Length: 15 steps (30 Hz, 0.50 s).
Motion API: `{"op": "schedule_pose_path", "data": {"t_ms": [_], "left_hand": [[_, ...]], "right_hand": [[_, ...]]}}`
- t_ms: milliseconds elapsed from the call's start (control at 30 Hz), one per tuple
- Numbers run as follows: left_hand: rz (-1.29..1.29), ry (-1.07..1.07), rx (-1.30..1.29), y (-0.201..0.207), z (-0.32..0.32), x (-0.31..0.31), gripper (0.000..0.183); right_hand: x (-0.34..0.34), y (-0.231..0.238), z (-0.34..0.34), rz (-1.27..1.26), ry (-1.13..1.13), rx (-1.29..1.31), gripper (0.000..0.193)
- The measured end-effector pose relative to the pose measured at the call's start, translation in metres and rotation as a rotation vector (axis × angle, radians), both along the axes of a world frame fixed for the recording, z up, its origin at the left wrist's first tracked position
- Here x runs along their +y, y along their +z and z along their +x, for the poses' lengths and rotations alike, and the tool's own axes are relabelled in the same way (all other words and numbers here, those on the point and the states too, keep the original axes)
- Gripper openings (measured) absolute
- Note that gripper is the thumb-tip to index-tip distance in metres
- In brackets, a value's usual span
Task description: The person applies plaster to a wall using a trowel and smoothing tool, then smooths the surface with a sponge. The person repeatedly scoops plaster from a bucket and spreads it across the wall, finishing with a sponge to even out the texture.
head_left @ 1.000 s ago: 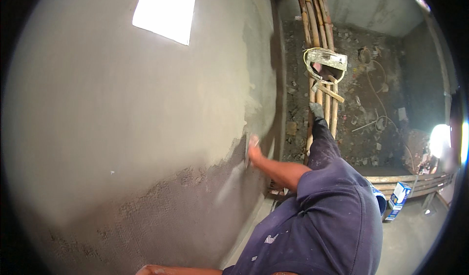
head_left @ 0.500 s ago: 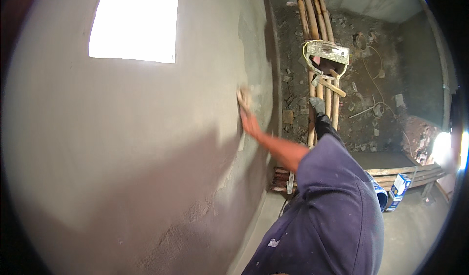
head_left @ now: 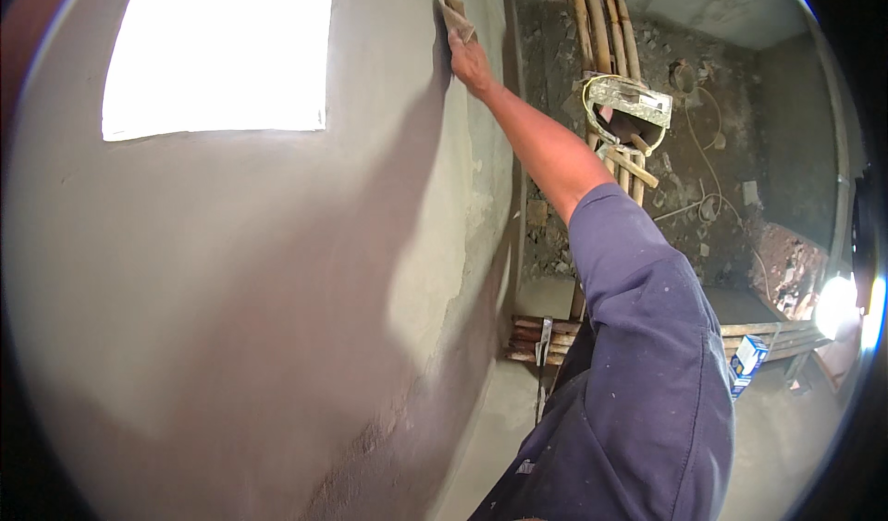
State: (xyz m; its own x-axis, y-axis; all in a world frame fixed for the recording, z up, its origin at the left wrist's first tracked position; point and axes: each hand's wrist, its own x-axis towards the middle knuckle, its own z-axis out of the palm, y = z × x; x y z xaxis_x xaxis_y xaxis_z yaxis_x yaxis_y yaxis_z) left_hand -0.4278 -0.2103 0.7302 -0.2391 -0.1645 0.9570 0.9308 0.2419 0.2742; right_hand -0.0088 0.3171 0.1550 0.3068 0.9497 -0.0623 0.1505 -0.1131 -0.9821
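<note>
Head view: we cannot tell our out-of-frame left hand's state, while our outstretched right hand (head_left: pixel 470 63) grips a partly hidden tan tool (head_left: pixel 455 19) near the wall (head_left: pixel 213 206)'s right edge.

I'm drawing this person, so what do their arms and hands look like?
Only the right hand shows. It has no glove, watch or bracelet that I can see. The forearm is bare too, coming out of a short sleeve of dark purplish-blue cloth with a few tiny pale specks. The shirt matches, with a long seam along its side.
</note>
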Motion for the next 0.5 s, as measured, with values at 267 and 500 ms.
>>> {"op": "schedule_pose_path", "data": {"t_ms": [267, 500], "left_hand": [[0.032, 0.032, -0.017, 0.006, 0.006, 0.0, 0.058], [0.078, 0.062, -0.044, 0.012, -0.002, -0.014, 0.057]], "right_hand": [[-0.257, -0.053, -0.147, -0.537, 0.037, 0.231, 0.063], [-0.153, 0.026, -0.116, -0.228, -0.37, 0.591, 0.061]]}}
